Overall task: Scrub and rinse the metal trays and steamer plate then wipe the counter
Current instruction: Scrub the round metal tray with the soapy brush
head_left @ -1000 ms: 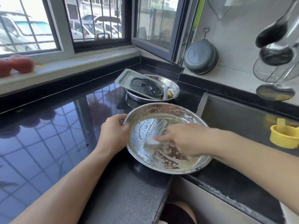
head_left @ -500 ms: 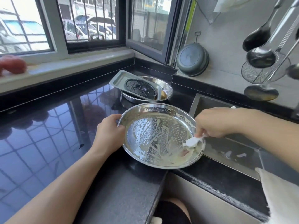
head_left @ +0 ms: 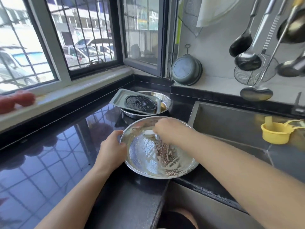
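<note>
- The glossy black counter is seen nearest, and on it, at the corner beside the sink, a round metal tray is set, its inside streaked with suds.
- The tray's left rim is gripped by the left hand, fingers curled over the edge, so that the tray is steadied.
- The far inner part of the tray is worked by the right hand, whose fingers are closed on a small white scrubber; only a pale edge of it is shown, and its exact kind cannot be told.
- The step in hand is judged to be the scrubbing of this first round tray; rinsing has not yet been done, since foam is spread across the base.
- Just behind, a second round tray is seen, with a rectangular metal tray laid tilted across it and the dark perforated steamer plate resting in that; none of these appears soaped.
- A yellow scoop is seen at the sink's right side, well apart from the trays.
- For the next move, the remaining rim and wall would need to be covered, and then the tray carried over the sink for rinsing; a firm hold would be called for, as the soapy metal is likely to be slippery.
</note>
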{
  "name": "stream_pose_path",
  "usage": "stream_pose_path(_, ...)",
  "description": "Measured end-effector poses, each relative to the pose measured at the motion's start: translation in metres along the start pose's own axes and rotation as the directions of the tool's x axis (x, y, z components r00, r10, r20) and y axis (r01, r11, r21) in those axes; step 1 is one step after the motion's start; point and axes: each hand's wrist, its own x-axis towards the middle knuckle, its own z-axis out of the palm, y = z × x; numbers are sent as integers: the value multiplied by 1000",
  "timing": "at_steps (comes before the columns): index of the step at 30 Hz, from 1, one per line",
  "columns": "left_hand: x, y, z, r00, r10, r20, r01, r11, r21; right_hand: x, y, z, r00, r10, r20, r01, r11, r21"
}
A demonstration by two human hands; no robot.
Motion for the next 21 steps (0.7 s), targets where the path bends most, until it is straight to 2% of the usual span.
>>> stream_pose_path(2, 2, 1, -1, 1000, 11, 14, -12, 997, 75, -7, 27, -1, 994, 105, 5, -105, 994, -5)
stream_pose_path(4, 4, 2, -1, 998, 69, 3, -68, 962, 266, -24, 49, -4, 985, 168, 39, -166, 985, -40)
stream_pose_path(7, 4, 5, -3, 965, 261, -20, -196, 769, 608, -58, 63, -12, 977, 152, 150, -138, 985, -102)
stream_pose_path(9, 0, 13, -2, 906, 422, 31, -320, 636, 702, -84, 69, -21, 975, 118, 187, -99, 989, -107)
stream_pose_path(10, -6, 20, 0, 867, 494, 71, -400, 603, 690, -95, 74, -26, 976, 106, 188, -88, 991, -101)
stream_pose_path(12, -26, 36, 5, 802, 547, 240, -582, 623, 523, -112, 90, -36, 983, 102, 153, -86, 990, -108)
stream_pose_path(14, -49, 47, 11, 734, 463, 496, -658, 667, 350, -122, 102, -42, 988, 103, 116, -87, 987, -138)
stream_pose_path(16, -63, 48, 15, 637, 375, 673, -704, 639, 311, -126, 98, -46, 993, 78, 92, -61, 983, -173)
stream_pose_path(18, -67, 48, 12, 586, 327, 742, -731, 608, 309, -120, 83, -43, 992, 28, 122, -2, 978, -207)
stream_pose_path(21, -70, 49, 4, 560, 274, 782, -764, 535, 361, -90, 69, -29, 993, 2, 120, 36, 948, -315)
